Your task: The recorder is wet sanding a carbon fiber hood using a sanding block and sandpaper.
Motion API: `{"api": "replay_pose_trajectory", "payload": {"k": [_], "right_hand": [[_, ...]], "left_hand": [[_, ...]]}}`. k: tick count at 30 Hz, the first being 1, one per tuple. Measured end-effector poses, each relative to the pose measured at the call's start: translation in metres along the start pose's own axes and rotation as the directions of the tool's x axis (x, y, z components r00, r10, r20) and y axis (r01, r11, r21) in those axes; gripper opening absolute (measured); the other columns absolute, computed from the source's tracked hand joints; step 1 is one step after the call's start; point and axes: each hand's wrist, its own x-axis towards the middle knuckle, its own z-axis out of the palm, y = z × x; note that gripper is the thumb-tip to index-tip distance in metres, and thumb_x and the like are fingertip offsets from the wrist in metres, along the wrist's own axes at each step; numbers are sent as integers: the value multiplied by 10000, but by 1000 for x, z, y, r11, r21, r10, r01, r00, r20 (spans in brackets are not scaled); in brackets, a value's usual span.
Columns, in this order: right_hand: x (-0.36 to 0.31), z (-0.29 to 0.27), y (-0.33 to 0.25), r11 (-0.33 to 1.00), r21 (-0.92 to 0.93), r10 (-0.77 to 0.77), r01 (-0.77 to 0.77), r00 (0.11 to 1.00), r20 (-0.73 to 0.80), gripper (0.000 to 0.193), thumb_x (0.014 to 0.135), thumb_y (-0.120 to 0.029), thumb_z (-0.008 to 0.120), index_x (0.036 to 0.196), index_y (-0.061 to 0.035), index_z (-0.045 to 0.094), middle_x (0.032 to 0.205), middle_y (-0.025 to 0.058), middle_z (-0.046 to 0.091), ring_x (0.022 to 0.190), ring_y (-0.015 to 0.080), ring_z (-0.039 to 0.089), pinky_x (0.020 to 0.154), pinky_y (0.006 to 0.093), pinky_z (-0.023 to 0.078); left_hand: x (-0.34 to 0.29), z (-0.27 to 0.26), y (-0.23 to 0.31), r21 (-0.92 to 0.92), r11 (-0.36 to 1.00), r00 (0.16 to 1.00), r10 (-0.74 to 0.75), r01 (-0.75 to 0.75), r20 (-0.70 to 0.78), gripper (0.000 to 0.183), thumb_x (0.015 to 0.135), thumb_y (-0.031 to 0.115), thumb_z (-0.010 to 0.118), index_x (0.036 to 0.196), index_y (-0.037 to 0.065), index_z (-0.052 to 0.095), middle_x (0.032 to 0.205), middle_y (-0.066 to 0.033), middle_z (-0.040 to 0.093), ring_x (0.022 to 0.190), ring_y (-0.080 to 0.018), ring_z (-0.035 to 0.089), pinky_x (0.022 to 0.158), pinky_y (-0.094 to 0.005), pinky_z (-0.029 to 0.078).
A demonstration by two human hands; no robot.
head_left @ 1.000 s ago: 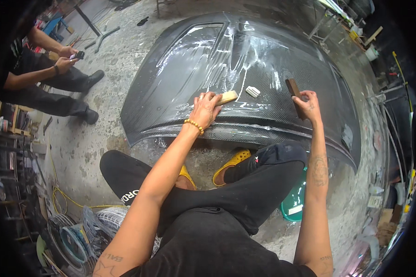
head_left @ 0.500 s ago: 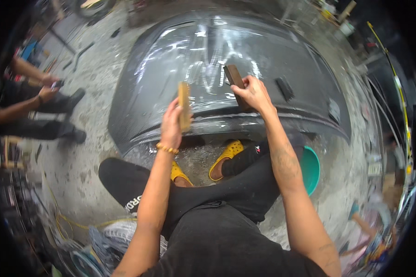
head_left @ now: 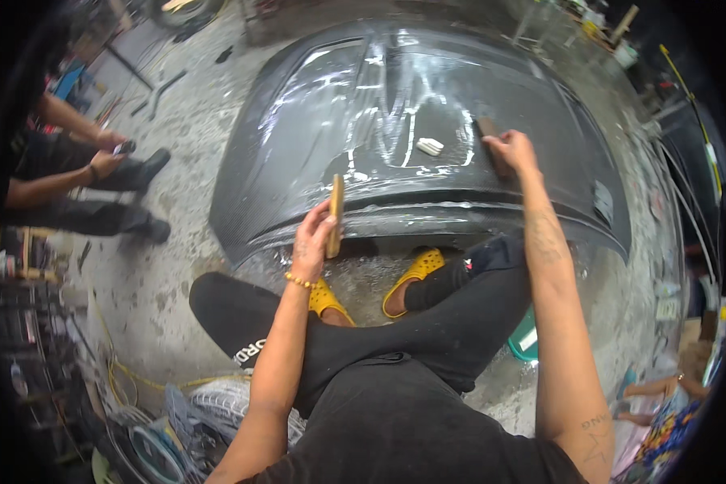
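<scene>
In front of me lies a wet, dark car hood [head_left: 331, 153] with a woven carbon-fibre look. My left hand [head_left: 310, 238] grips a tan, flat block [head_left: 335, 216], held on edge above or just off the hood's near edge. My right hand [head_left: 512, 151] is on the hood's right half, its fingers closed round a dark brown block [head_left: 486, 131], whose lower part sits partly behind the hand. To the left of that block, a small white ridged piece [head_left: 430, 146] shows on the hood's wet surface.
A green bucket [head_left: 524, 339] stands beside my right knee. On the left, another person's hands [head_left: 109, 153] hold a small dark object. A bent metal bar [head_left: 157, 95] lies on the floor at the left. Yellow hose [head_left: 133, 373] and clutter lie at lower left.
My right hand has moved right across the hood with the brown block, and the white piece now shows where it was. My left hand's block has dropped toward me and turned edge-on.
</scene>
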Motion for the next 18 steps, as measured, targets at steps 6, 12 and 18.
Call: {"api": "replay_pose_trajectory", "payload": {"k": [6,12,18], "right_hand": [[15,-5,147,989,93,113,-116,993,37,571,802,-477,841,1122,-15,736,1085,178,763,1014,311,732,929,410,562],[13,13,131,966,198,140,-168,979,147,514,796,-422,855,1130,-46,749,1070,164,767,968,277,732,894,403,560],[11,9,141,967,-18,253,-253,967,-6,808,679,-469,931,1334,-99,639,1322,183,673,1243,351,628,1073,497,472]], "left_hand": [[13,16,-10,-100,995,997,7,0,75,442,1041,197,592,1430,-1,521,1110,-104,691,907,-160,674,806,-301,576],[4,20,-3,-23,999,997,39,-38,64,235,1046,180,593,1196,7,536,1123,-170,702,830,-196,700,775,-334,598],[3,22,-6,-127,992,993,37,-22,115,246,1062,211,559,1211,19,520,1126,-179,699,816,-209,706,751,-340,606]]}}
